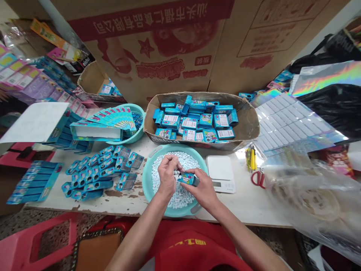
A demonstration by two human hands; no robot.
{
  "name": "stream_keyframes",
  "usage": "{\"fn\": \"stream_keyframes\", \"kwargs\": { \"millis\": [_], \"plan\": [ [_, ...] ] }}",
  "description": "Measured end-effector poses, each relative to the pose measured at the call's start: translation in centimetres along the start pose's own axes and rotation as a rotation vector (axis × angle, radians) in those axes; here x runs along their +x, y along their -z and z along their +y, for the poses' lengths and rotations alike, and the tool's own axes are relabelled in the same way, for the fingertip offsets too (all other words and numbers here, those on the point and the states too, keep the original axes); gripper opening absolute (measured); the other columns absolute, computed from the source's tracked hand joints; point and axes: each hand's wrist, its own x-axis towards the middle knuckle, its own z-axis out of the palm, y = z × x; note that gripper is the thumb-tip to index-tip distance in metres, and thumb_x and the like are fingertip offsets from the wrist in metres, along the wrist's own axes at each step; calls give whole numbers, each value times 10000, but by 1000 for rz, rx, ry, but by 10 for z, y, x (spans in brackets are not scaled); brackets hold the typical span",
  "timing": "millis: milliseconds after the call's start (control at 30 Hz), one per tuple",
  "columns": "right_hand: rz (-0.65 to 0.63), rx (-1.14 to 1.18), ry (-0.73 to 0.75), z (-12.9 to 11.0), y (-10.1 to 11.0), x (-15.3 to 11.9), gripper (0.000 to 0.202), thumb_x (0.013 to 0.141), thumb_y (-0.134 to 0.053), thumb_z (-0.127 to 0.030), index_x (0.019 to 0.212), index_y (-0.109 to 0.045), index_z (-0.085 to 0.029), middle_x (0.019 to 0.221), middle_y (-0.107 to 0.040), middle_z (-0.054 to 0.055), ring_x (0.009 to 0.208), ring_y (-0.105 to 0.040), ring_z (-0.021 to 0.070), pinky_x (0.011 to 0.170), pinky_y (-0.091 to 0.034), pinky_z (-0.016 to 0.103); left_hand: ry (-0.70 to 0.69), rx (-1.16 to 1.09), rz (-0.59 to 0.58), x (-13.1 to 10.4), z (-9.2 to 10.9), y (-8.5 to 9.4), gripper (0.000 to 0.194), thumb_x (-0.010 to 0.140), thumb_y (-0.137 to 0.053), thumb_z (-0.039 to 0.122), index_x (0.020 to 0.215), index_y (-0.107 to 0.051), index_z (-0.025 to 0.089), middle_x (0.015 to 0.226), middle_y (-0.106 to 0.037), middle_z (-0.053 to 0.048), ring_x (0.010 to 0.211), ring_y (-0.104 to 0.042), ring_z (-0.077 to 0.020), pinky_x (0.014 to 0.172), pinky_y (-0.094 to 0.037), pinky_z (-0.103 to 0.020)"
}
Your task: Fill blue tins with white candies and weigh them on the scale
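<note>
Above a turquoise basin point(146, 180) of small pale candies point(180, 201), my right hand point(203, 187) grips a small blue box point(187, 178), its open end turned to the left. My left hand point(168, 174) is at that end, fingers curled together around some pale candies, a few of which show at the box opening. Just behind the basin, a cardboard box point(245, 130) holds many filled-out blue boxes point(205, 120). Left of the basin, several blue boxes with round holes point(96, 173) lie in rows on the table.
A white scale point(220, 168) sits right of the basin, then yellow cutters point(252, 159) and red scissors point(257, 179). Flat blue cartons point(35, 181) and a second turquoise bowl point(142, 130) are at the left. Plastic wrap point(307, 203) covers the right end; a large carton point(180, 49) stands behind.
</note>
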Motion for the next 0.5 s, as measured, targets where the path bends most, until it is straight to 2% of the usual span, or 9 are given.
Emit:
{"fn": "stream_keyframes", "kwargs": {
  "millis": [133,267,500],
  "plan": [
    [6,4,35,-4,0,-1,293,693,-750,-234,942,-597,-225,904,-653,27,893,-602,233,794,-454,372,1,-13,29,-2,5,-1,186,754,-626,338,737,-527,181,503,-497,48,470,-502,-96,518,-407,-217],
    [51,15,54,-5,-1,-1,281,709,-739,-257,950,-596,-225,908,-656,33,895,-605,234,797,-458,375,1,-17,8,-4,9,-2,179,761,-613,345,761,-537,184,496,-500,48,468,-511,-102,514,-413,-222],
    [46,10,41,-7,0,2,258,725,-713,-279,955,-605,-233,918,-663,37,895,-613,233,796,-471,372,6,-23,0,-4,11,-5,191,754,-621,362,780,-550,186,546,-526,39,506,-552,-112,532,-427,-229]
  ]
}}
